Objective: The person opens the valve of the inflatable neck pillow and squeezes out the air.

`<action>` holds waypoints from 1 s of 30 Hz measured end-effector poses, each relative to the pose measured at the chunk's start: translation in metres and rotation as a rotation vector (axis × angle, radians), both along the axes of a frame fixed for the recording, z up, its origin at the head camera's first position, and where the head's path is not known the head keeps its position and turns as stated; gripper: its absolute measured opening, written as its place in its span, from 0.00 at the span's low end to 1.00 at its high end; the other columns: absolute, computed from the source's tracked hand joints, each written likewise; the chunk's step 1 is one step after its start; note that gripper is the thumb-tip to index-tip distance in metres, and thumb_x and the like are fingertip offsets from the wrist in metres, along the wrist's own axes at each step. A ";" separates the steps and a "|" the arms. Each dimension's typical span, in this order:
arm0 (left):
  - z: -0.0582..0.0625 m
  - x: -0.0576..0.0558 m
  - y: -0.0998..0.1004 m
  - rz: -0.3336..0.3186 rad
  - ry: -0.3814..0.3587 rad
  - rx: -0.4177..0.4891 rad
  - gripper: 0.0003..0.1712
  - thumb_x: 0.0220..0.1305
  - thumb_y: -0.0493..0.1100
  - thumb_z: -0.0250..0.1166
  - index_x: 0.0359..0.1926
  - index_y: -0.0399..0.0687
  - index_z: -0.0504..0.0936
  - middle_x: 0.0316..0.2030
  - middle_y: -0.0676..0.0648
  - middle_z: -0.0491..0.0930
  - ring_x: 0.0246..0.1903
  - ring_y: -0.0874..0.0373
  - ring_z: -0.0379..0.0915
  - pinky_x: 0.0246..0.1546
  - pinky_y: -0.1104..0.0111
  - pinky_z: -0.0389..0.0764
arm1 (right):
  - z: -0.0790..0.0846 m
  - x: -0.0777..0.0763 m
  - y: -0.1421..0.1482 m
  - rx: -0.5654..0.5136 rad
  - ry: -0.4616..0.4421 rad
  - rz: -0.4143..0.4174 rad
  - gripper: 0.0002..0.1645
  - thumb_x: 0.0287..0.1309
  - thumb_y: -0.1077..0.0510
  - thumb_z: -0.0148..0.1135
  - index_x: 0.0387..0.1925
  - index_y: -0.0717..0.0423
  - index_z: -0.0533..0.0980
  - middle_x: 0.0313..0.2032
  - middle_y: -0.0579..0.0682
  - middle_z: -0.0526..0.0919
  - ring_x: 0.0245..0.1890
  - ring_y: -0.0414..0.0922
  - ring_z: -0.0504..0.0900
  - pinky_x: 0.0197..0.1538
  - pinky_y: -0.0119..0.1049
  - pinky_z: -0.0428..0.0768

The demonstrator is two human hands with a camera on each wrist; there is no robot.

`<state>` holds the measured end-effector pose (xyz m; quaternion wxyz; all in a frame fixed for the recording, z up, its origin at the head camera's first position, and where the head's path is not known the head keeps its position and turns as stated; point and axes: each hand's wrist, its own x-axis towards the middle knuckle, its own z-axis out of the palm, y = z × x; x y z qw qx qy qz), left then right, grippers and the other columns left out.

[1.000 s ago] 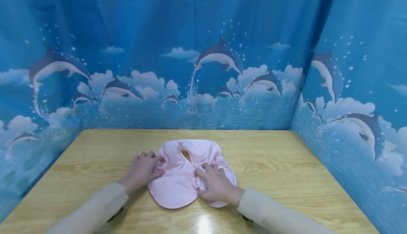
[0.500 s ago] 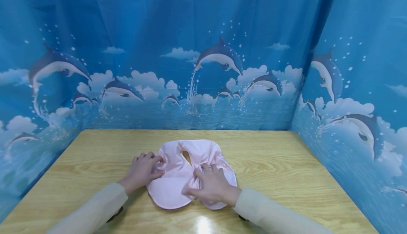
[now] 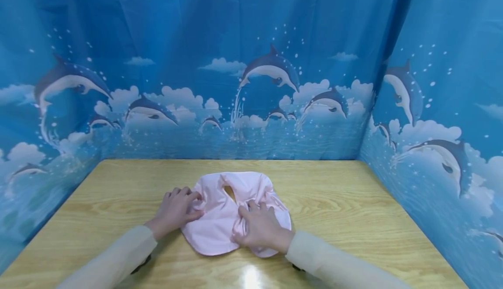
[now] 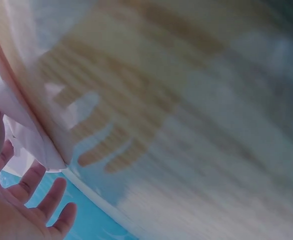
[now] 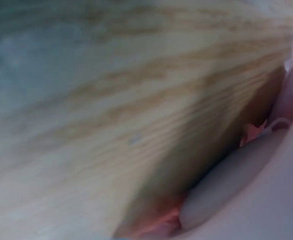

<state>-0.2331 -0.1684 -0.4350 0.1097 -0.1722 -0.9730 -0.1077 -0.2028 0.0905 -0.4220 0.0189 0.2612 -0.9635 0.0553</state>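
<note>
A pink cloth piece (image 3: 212, 232) like a baby's bib, with rounded lobes and a slit-shaped opening, lies creased on the table in the head view. My left hand (image 3: 177, 210) rests at its left edge, index finger and thumb touching the fabric. In the left wrist view the left hand (image 4: 31, 205) has its fingers loosely spread beside a hanging bit of cloth (image 4: 16, 107). Right of the middle, my right hand (image 3: 264, 228) pinches bunched fabric between thumb and fingers. Blurred pale shapes crowd the right wrist view, so its fingertips cannot be made out there.
The wooden table (image 3: 338, 201) reaches back to a blue dolphin-print curtain (image 3: 188, 31), which also hangs along both sides. A bright light reflection shows near the table's front edge.
My right thumb has shifted left from the gathered white part onto the lower left lobe, drawing that cloth slightly rightward into folds. The left hand has stayed almost still.
</note>
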 end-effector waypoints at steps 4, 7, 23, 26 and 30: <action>0.001 0.001 0.000 -0.030 0.051 0.009 0.20 0.45 0.61 0.68 0.38 0.61 0.78 0.37 0.51 0.72 0.40 0.50 0.67 0.37 0.55 0.67 | 0.000 -0.001 0.002 0.002 0.014 -0.003 0.32 0.44 0.30 0.56 0.46 0.42 0.69 0.48 0.51 0.72 0.44 0.54 0.72 0.41 0.54 0.71; 0.002 0.003 0.000 -0.045 0.072 0.017 0.21 0.44 0.61 0.69 0.38 0.61 0.78 0.37 0.50 0.72 0.40 0.50 0.67 0.37 0.55 0.68 | 0.000 -0.002 0.003 -0.010 0.028 0.003 0.30 0.44 0.33 0.58 0.46 0.43 0.68 0.46 0.50 0.72 0.42 0.53 0.72 0.40 0.53 0.71; 0.000 0.000 -0.003 -0.082 0.100 0.015 0.30 0.43 0.60 0.70 0.50 0.60 0.76 0.42 0.49 0.71 0.40 0.51 0.67 0.36 0.58 0.68 | 0.000 -0.003 0.011 -0.120 -0.074 -0.034 0.51 0.43 0.35 0.61 0.68 0.40 0.51 0.69 0.62 0.46 0.57 0.67 0.64 0.56 0.65 0.62; 0.001 -0.001 -0.004 -0.080 0.039 0.021 0.29 0.45 0.61 0.69 0.50 0.63 0.76 0.43 0.50 0.71 0.40 0.51 0.66 0.37 0.58 0.67 | 0.001 -0.005 0.012 -0.125 -0.118 -0.033 0.52 0.43 0.33 0.60 0.68 0.41 0.51 0.70 0.63 0.41 0.62 0.71 0.55 0.59 0.67 0.55; 0.003 -0.002 -0.005 -0.070 -0.039 0.032 0.28 0.45 0.61 0.68 0.49 0.64 0.77 0.44 0.50 0.71 0.43 0.50 0.66 0.39 0.56 0.67 | 0.002 -0.010 0.015 -0.097 -0.126 -0.018 0.52 0.42 0.30 0.58 0.67 0.44 0.54 0.69 0.62 0.47 0.64 0.69 0.52 0.60 0.66 0.54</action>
